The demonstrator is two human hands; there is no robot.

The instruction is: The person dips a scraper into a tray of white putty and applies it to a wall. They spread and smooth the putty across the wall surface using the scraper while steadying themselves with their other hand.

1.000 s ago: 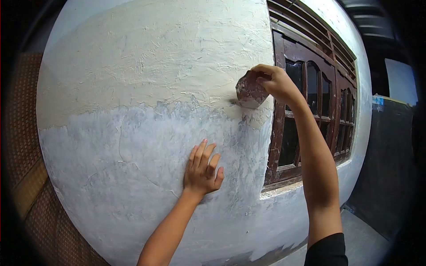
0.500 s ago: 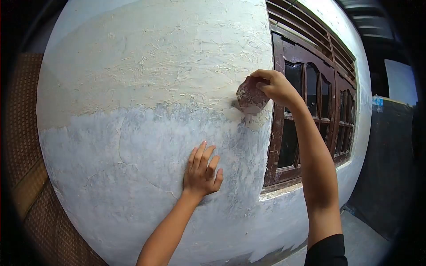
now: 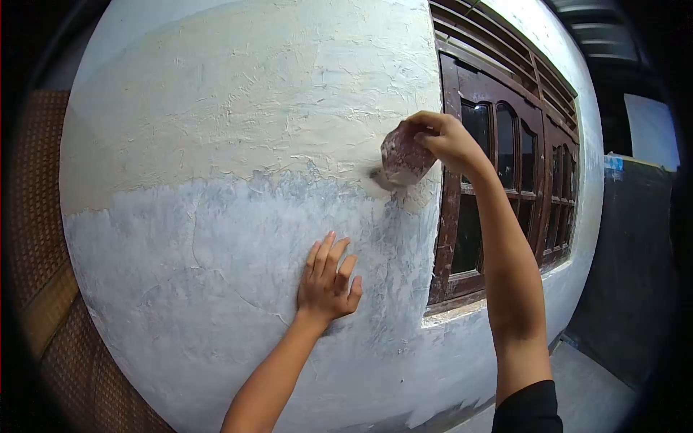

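Note:
My right hand [image 3: 444,141] pinches a flat, reddish-brown scraper [image 3: 406,155] by its upper right edge. Pale paste is smeared over the scraper, and its lower edge is at the wall, close to a dark smudge. My left hand [image 3: 328,281] rests against the bluish-white lower wall [image 3: 238,252] with its fingers spread, holding nothing. Above it the wall carries rough cream-coloured plaster [image 3: 274,101], whose ragged lower border runs across at about the scraper's height.
A brown wooden window [image 3: 505,151] with glass panes and slats above is just right of my right hand. Woven panels [image 3: 40,195] stand at the far left. A dark sheet [image 3: 632,267] hangs at the right, above grey floor [image 3: 592,382].
The scraper has shifted slightly left and is tilted a little differently in my right hand. My left hand stays in place on the wall.

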